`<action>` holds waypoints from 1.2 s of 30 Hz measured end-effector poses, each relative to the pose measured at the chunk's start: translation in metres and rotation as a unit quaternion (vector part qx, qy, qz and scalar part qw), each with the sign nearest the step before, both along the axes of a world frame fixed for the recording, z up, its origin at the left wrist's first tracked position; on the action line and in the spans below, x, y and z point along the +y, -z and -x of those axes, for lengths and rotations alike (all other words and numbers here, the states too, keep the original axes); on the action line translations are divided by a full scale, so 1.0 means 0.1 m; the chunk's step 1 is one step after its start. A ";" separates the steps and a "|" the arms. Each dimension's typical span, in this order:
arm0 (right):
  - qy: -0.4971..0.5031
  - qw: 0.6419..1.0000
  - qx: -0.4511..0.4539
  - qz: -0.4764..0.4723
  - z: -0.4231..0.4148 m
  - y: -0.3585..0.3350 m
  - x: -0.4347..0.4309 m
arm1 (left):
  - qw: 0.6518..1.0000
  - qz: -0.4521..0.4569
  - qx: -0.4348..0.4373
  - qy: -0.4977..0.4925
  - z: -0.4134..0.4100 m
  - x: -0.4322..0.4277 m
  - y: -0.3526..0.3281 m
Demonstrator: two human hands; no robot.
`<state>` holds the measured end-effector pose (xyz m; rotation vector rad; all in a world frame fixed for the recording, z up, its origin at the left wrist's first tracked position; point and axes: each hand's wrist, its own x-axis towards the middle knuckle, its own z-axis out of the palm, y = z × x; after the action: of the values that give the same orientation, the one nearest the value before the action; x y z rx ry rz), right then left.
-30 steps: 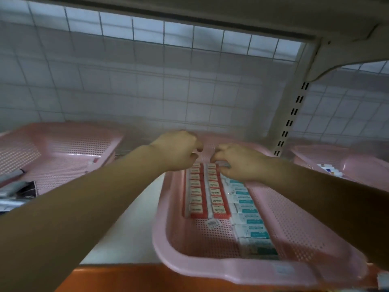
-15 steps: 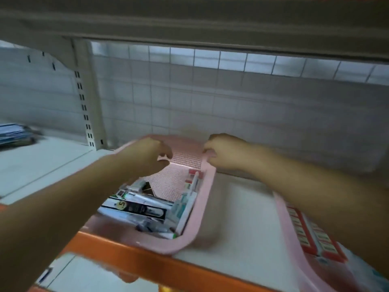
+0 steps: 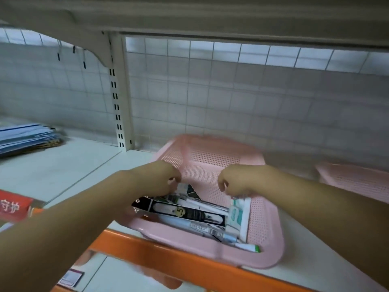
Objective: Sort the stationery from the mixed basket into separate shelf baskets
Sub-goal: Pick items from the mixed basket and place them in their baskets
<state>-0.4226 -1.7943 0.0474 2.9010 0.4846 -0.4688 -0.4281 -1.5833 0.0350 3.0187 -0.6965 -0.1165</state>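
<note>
Holding both hands over the pink basket, we are looking down at a white shelf with an orange front edge. The basket is sitting at the front of the shelf, its near rim lying along that edge.

Our left hand is hovering over the left side of the basket with its fingers curled. The fingertips are just above a small white packet, but the blur is keeping us from telling whether they are pinching it. Our right hand is hanging over the right side, fingers curled downward too, with the tips at the top of a teal-and-white pack. We cannot tell whether it is gripping anything either.

Mixed stationery is lying in the near half of the basket. A long black pen pack is lying crosswise, the teal-and-white pack is leaning along the right wall, and a white pen with a green end is resting by the front rim. The far half of the basket is showing bare mesh.

A second pink basket is sitting on the shelf to the right, apart from the first. A blue stack of paper is lying far left, beyond a slotted post, and a wire grid is backing the shelf. A red label is showing at the left edge.
</note>
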 end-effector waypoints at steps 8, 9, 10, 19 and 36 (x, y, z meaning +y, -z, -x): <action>0.020 0.998 0.007 -0.064 0.18 0.08 -0.10 | 0.999 0.001 0.043 -0.030 -0.41 -0.28 0.08; 0.025 0.997 0.014 -0.071 0.20 0.08 -0.11 | 0.998 -0.004 0.055 -0.030 -0.47 -0.29 0.11; 0.028 0.997 0.021 -0.074 0.22 0.07 -0.11 | 0.997 -0.007 0.072 -0.027 -0.52 -0.29 0.14; -0.015 1.000 0.014 0.010 0.28 0.05 -0.11 | 0.988 0.014 0.148 0.033 -0.53 -0.26 0.18; -0.037 0.995 -0.049 0.080 0.30 0.08 -0.08 | 0.971 0.184 0.151 0.013 -0.49 -0.23 0.14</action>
<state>-0.4531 -1.8019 0.0392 2.7268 0.5135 -0.3372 -0.3787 -1.6060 0.0212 2.5645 -0.6439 -0.3908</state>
